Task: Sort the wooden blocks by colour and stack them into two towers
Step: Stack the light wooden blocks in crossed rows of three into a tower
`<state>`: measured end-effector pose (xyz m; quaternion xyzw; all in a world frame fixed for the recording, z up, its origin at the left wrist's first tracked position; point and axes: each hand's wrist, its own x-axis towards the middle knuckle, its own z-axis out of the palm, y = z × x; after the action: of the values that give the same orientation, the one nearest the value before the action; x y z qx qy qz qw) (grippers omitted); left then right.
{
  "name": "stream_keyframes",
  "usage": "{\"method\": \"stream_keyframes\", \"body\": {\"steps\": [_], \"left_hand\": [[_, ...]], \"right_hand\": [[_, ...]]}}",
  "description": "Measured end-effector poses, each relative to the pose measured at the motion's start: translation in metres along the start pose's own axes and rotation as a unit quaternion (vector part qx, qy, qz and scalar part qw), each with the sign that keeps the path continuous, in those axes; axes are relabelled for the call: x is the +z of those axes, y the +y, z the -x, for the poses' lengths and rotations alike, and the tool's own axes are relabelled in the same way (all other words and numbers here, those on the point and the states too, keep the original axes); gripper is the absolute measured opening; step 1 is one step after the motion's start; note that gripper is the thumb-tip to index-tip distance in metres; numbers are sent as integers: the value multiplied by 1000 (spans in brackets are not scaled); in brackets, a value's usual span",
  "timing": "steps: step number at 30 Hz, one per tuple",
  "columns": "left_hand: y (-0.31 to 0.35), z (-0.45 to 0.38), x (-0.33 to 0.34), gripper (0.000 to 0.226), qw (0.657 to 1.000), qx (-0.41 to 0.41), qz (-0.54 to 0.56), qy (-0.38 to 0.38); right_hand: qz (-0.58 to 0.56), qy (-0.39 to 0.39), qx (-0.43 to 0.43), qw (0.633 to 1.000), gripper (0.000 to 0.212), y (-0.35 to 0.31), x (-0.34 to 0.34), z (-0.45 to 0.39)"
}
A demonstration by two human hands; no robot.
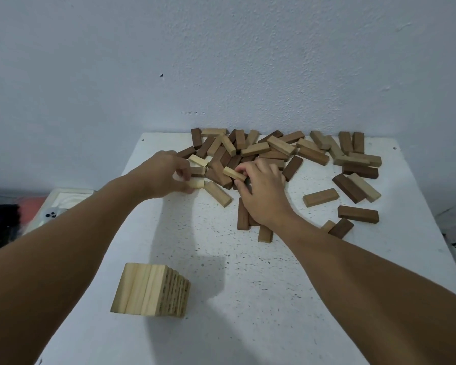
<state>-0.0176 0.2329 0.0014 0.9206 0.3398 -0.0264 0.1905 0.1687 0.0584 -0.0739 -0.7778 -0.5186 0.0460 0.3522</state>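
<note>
Now two hands, left hand (163, 175) and right hand (261, 193), each pinching one pale block; one pale tower (150, 289).

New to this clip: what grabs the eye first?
The jumble of light and dark wooden blocks piled at the far side of the white table, against the wall. Both hands reach into it: the left hand pinches a pale block, the right hand another pale block. Near left stands one finished-looking light tower; no dark tower is visible.
</note>
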Motion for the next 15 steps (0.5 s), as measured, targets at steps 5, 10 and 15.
{"method": "stream_keyframes", "body": {"steps": [5,10,15], "left_hand": [[6,-6,-15,19,992,-8,69,103],[12,-26,-6,28,1000,-1,10,25],[16,-45,-4,32,997,-14,-70,-34]], "right_hand": [[-2,1,-2,1000,18,1,1,0],[-3,3,-3,1000,19,1,1,0],[2,-1,-2,1000,20,1,0,0]]}}
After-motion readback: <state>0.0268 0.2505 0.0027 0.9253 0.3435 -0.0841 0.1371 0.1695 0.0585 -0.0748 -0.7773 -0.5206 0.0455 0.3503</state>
